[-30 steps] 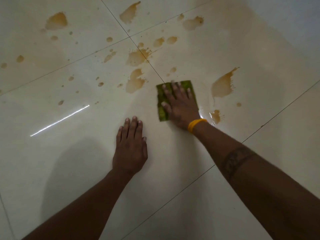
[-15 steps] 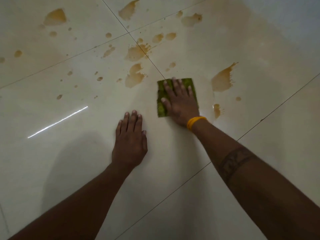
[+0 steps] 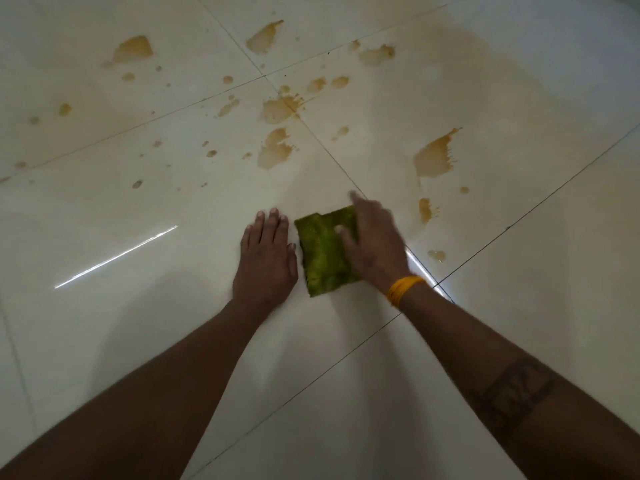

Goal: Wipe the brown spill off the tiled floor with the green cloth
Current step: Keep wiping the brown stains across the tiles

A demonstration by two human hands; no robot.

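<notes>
- While your left hand (image 3: 265,261) lay flat on the glossy cream tiled floor (image 3: 145,341), palm down with fingers straight and close together, it held nothing and sat just beside the left edge of the folded green cloth (image 3: 320,252).
- Your right hand (image 3: 372,242), blurred, pressed on the right half of that cloth with fingers spread and stretched out rather than curled round it; a yellow band (image 3: 403,289) circled its wrist.
- You had the cloth lying flat on the floor between your two hands, its left and near edges bare, its far right corner under your fingers.
- You had clean tile to the left of and nearer than your hands, where only a bright streak of reflected light (image 3: 116,258) showed.
- You had the brown spill (image 3: 434,157) beyond and to the right of the cloth: a large splash at right, small patches near your right wrist, more blotches and drops around the crossing of dark grout lines (image 3: 265,76) farther off.
- You had one grout line running under your right wrist.
</notes>
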